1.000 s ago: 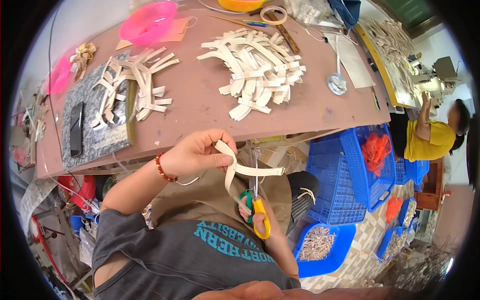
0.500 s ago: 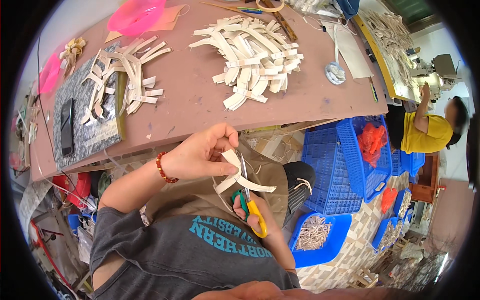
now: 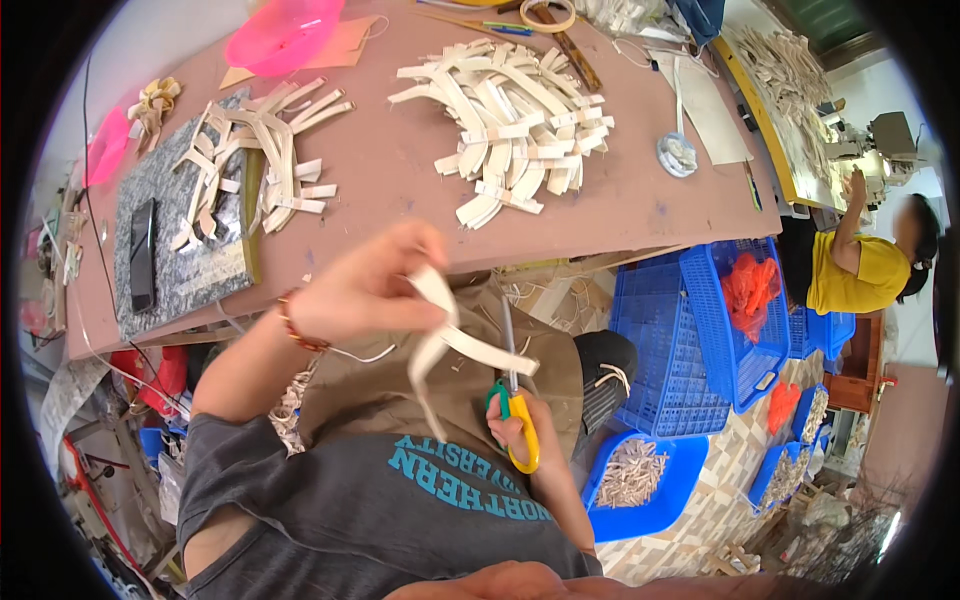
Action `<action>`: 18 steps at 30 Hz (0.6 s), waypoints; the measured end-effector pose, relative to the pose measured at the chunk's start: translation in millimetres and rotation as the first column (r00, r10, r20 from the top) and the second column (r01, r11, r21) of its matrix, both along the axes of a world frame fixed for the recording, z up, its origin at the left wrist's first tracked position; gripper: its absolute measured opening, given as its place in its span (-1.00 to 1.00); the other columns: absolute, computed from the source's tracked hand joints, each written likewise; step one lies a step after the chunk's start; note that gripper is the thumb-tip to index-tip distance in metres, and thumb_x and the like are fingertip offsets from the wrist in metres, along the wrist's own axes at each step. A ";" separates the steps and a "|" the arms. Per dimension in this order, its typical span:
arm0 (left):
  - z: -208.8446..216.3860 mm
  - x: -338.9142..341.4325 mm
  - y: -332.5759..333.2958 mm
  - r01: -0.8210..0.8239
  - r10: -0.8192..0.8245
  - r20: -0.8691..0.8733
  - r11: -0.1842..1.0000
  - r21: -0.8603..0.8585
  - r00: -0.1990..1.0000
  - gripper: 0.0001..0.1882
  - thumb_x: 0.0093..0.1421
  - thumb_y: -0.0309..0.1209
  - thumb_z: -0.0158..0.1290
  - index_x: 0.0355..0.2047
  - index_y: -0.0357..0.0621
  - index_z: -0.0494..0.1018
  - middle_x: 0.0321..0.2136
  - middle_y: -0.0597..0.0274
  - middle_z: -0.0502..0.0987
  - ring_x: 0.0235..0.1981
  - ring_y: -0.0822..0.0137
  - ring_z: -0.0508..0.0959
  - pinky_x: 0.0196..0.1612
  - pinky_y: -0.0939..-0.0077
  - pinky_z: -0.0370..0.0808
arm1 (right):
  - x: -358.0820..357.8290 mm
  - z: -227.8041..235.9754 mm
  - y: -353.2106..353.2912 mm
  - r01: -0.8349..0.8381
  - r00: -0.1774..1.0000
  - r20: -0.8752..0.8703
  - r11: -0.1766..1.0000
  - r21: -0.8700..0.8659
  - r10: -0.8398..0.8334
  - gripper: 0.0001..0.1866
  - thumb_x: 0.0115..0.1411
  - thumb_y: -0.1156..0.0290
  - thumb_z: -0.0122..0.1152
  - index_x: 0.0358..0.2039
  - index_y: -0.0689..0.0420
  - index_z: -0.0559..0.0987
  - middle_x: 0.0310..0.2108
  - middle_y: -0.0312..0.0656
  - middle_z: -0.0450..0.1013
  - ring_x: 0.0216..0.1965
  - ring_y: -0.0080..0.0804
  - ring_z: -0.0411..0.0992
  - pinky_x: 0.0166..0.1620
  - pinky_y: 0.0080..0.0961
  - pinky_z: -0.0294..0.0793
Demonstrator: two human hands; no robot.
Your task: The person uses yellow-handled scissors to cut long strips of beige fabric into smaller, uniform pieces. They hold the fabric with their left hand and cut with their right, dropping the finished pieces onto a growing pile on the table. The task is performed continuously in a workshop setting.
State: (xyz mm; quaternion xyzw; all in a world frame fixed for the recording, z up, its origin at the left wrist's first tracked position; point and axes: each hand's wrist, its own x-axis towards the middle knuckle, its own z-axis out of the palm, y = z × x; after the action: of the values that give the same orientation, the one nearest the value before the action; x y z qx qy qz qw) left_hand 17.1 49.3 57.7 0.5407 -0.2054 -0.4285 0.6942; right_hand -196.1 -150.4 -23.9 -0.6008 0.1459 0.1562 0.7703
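Observation:
My left hand (image 3: 375, 290) pinches a branched, cream-coloured fabric strap piece (image 3: 478, 352) above my lap, its arms hanging loose and somewhat blurred. My right hand (image 3: 530, 430) grips a pair of scissors (image 3: 521, 420) with one green and one yellow handle. The blades point up toward the table and look closed. One strap arm passes close to them; whether it touches them I cannot tell. Ahead on the table lies a large heap of similar strap pieces (image 3: 515, 130). A smaller pile of straps (image 3: 275, 150) lies to its left, partly on a grey speckled board (image 3: 190, 275).
A black phone (image 3: 144, 255) lies on the board. A pink bowl (image 3: 275, 50) stands at the back of the brown table (image 3: 370, 190). To my right are blue crates (image 3: 665, 350) and a blue tub (image 3: 655, 515) of small cream scraps. Farther right sits a person in yellow (image 3: 860, 270).
My left hand has moved left with the strap piece, away from the scissors. My right hand has shifted slightly right, and the scissors stand more upright.

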 end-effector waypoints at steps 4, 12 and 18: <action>33.9 58.8 72.2 -0.415 0.389 0.331 0.910 0.009 0.860 -0.59 0.06 -0.63 0.05 -0.08 -0.10 0.24 -0.42 0.32 0.48 -0.36 0.53 0.50 -0.32 0.64 0.43 | -7.1 -7.5 -3.8 0.171 0.984 -0.054 0.985 0.038 -0.169 -0.54 0.14 -0.01 0.11 -0.35 0.20 0.38 -0.61 -0.34 0.24 -0.65 -0.67 0.17 -0.60 -0.73 0.11; 28.8 103.5 48.5 -0.692 0.040 0.977 0.712 0.119 0.210 -0.59 -0.04 -0.47 0.13 -0.12 -0.23 0.41 -0.21 0.05 0.47 -0.18 0.15 0.49 -0.10 0.41 0.41 | -4.9 -17.1 -4.9 0.202 0.979 -0.014 0.978 0.051 -0.201 -0.63 0.21 0.07 0.08 -0.37 0.17 0.40 -0.64 -0.41 0.24 -0.69 -0.72 0.15 -0.62 -0.74 0.11; -25.8 106.9 -62.9 -0.589 -0.037 0.834 0.692 0.419 0.550 -0.67 0.01 -0.26 0.17 -0.36 -0.30 0.47 -0.51 0.06 0.54 -0.50 0.19 0.53 -0.33 0.40 0.48 | -6.0 -24.7 2.7 0.119 0.988 0.105 0.989 -0.085 -0.110 -0.68 0.21 0.11 0.09 -0.37 0.13 0.41 -0.64 -0.48 0.23 -0.66 -0.78 0.13 -0.60 -0.76 0.06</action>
State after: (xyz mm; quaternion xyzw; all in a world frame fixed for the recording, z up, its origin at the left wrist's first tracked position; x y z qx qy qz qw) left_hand 124.0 -13.6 31.9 0.9060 -0.2287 -0.0602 0.3510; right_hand -202.0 -147.8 -48.5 -0.6330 0.1487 0.0746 0.7560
